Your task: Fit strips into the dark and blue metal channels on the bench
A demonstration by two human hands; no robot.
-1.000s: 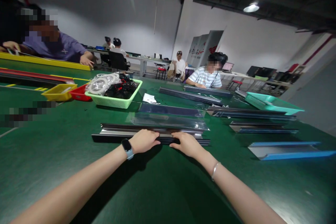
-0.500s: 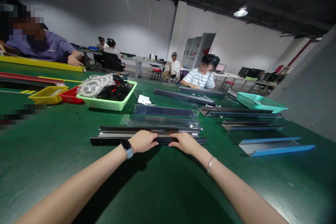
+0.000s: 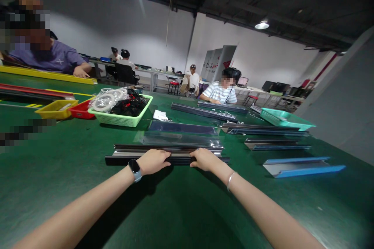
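A black channel-shaped profile [image 3: 122, 160] with a silvery inner face lies crosswise on the green table before me. My left hand [image 3: 153, 161], with a smartwatch on its wrist, is closed on the near rail left of the middle, thumb in front and fingers over the top. Right of the middle, my right hand [image 3: 205, 159] pinches the same rail in the same way; a bracelet circles that wrist. A short gap parts the two hands. Just beyond the profile lie a clear plastic sheet [image 3: 178, 139] and a dark flat strip [image 3: 182, 127].
More profiles lie to the right, among them a blue-edged channel [image 3: 304, 168]. A green basket [image 3: 119, 120] of bagged parts stands left, beside red [image 3: 82, 109] and yellow trays [image 3: 55, 111]. A turquoise basket [image 3: 286, 118] sits back right. Co-workers sit across the table.
My left hand has slid a little left along the rail, widening the gap between my hands. The camera view has shifted slightly. Both hands keep their grip.
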